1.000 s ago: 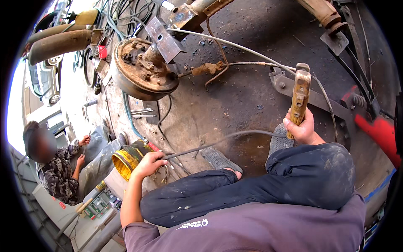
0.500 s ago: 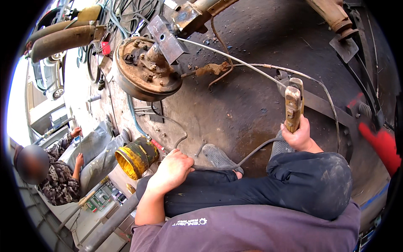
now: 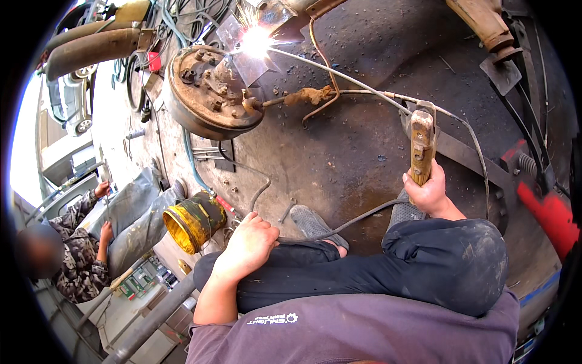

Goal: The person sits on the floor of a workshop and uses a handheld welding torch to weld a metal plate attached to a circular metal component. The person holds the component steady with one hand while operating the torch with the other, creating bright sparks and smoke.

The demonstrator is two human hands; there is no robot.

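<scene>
My right hand [image 3: 433, 194] is closed around the wooden handle of a welding electrode holder [image 3: 422, 142]. From its jaws a long thin welding rod [image 3: 339, 73] reaches up and left. A bright arc [image 3: 256, 42] with sparks burns at the rod's tip, against a metal plate [image 3: 247, 71] beside a rusty round brake drum assembly [image 3: 209, 100]; the glare hides the joint. My left hand [image 3: 248, 246] rests over my thigh, fingers curled round a grey welding cable [image 3: 370, 215], which runs right toward the holder.
A yellow-stained bucket [image 3: 194, 221] stands left of my left hand. Beyond it sits another person [image 3: 82, 249] holding a thin rod. Cables [image 3: 206, 18] lie tangled at the far left. A brown metal line [image 3: 370, 93] crosses the floor; red metal parts [image 3: 548, 212] are at right.
A bright arc with sparks has appeared at the rod's tip on the plate. My right hand and the holder have shifted slightly; my left hand has hardly moved.
</scene>
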